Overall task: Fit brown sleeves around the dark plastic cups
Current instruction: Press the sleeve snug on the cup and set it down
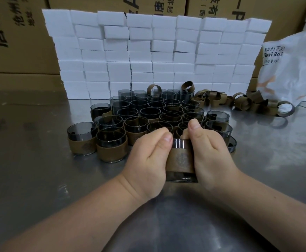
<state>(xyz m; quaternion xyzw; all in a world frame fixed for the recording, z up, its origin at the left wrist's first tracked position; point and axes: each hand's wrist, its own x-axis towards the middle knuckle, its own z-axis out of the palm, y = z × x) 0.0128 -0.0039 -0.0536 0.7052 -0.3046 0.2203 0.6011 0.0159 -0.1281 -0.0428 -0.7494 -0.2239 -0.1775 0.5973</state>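
Observation:
A dark plastic cup [179, 143] with a brown sleeve [182, 160] around its middle is held between both hands above the metal table. My left hand [148, 157] grips its left side, thumb at the rim. My right hand [208, 151] grips the right side, thumb raised over the rim. Behind the hands stands a cluster of dark cups [148, 111]; several at the front left wear brown sleeves [112, 151]. Loose brown sleeves [243, 101] lie in a heap at the right rear.
A wall of white boxes [155, 53] stands behind the cups, with cardboard cartons [17, 33] behind it. A white plastic bag [292, 70] sits at the right. The shiny metal table [30, 179] stretches to the left and front.

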